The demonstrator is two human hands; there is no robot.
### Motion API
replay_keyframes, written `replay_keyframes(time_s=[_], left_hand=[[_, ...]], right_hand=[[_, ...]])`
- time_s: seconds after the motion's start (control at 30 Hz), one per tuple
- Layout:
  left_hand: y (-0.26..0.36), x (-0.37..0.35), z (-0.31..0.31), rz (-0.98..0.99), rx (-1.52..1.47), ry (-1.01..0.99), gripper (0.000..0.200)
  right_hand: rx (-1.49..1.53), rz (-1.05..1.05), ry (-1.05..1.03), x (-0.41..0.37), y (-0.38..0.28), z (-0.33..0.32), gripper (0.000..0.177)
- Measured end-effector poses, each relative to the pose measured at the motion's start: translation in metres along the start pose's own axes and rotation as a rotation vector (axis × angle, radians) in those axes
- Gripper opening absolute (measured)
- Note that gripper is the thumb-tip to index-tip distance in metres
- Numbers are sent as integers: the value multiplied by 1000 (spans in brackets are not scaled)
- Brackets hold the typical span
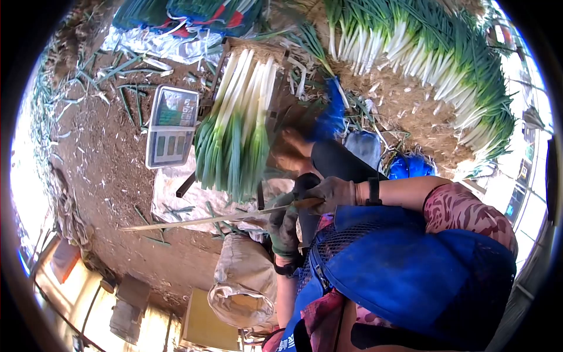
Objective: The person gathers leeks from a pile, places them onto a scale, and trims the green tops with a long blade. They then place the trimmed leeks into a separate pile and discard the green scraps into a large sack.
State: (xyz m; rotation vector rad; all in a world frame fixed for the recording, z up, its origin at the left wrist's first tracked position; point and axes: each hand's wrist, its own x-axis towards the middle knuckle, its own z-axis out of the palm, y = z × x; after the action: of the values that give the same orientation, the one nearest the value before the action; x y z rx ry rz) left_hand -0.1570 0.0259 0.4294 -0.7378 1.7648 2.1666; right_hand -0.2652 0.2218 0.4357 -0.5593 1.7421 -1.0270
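A long, thin, pale strip (199, 223) with a brown end runs leftward from my hands; I cannot make out its exact kind. My right hand (334, 195), in a grey-brown glove, is closed on the brown end. Just below it, my left hand (284, 227), in a greenish glove, has its fingers bent around the strip. Beyond my hands, a thick bunch of green onions (237, 135) lies on a low metal-framed stand (186, 184), white ends pointing away and green leaves toward me. A scale (171, 128) with a clear-covered panel sits left of the bunch.
A long row of green onions (422, 47) curves along the upper right. Tied bundles (193, 13) lie on white sheeting at the top. A pale sack-like roll (243, 281) stands below my left hand. Blurred bare skin (293, 149) shows at the end of a dark-clad leg.
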Motion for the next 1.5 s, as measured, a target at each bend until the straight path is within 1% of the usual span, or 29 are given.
replay_keyframes(time_s=[0.03,0.1,0.17,0.23,0.27,0.3,0.33,0.4,0.43,0.53,0.57,0.6,0.63,0.7,0.8,0.83,0.87,0.9,0.93,1.0,1.13,1.17,1.2,1.23,1.27,1.3,1.33,1.4,1.5], left_hand=[[-9,-1,-1,19,14,-21,42],[6,1,6,37,88,-64,42],[5,3,11,28,89,-44,41],[10,11,14,440,411,-122,39],[21,13,21,359,360,-135,39],[32,15,28,277,308,-143,39],[43,17,35,195,257,-147,39],[48,30,48,-10,37,-144,40],[53,37,57,-24,-21,-187,43],[57,67,86,-107,24,-261,48],[62,80,105,-26,-17,-276,49],[59,90,114,-33,-4,-277,47],[51,99,121,-37,7,-275,46],[41,122,131,-94,87,-281,42],[5,138,131,-258,149,-180,38],[-5,141,129,-229,264,-190,35],[-28,141,120,-312,322,-168,36],[-46,139,113,-336,469,-161,36],[-58,137,107,-357,617,-154,36],[-73,135,98,-315,746,-183,38],[-126,143,86,-154,970,-200,40],[-141,147,81,-198,955,-233,47],[-151,157,84,-160,1009,-212,49],[-159,163,88,-126,1059,-188,52],[-168,170,90,-93,1107,-165,55],[-183,171,85,-100,1100,-146,60],[-202,174,82,-83,1103,-73,66],[-227,183,79,-42,1135,-11,66],[-257,197,78,8,1166,39,66]], right_hand=[[21,7,25,-4,-1,0,31],[28,-12,71,-10,0,-4,32],[-4,-63,105,-15,3,-10,34],[12,-114,124,-15,12,-15,35],[20,-141,135,-15,15,-18,36],[105,-198,211,-19,13,-22,22],[106,-161,188,-22,12,-29,22],[117,-78,139,-27,15,-43,22],[133,-115,158,-30,21,-51,22],[165,-167,255,-38,44,-79,24],[205,-178,319,-39,46,-95,23],[198,-132,367,-34,68,-99,23],[186,-85,412,-26,103,-95,22],[284,82,475,-23,121,-126,24],[269,238,716,-23,165,-184,26],[272,296,772,-21,178,-207,28],[272,355,825,-20,190,-229,30],[261,489,812,-20,208,-246,33],[221,527,790,-17,227,-262,37],[53,624,817,-2,267,-283,38],[51,660,893,58,353,-316,42],[26,686,918,82,383,-323,44],[-3,709,944,106,395,-332,47],[49,785,947,127,408,-338,46],[100,861,948,147,395,-354,45],[149,938,948,168,397,-362,44],[87,929,987,189,417,-361,41],[-23,901,1068,231,463,-360,36],[-171,756,1197,282,551,-335,35]])
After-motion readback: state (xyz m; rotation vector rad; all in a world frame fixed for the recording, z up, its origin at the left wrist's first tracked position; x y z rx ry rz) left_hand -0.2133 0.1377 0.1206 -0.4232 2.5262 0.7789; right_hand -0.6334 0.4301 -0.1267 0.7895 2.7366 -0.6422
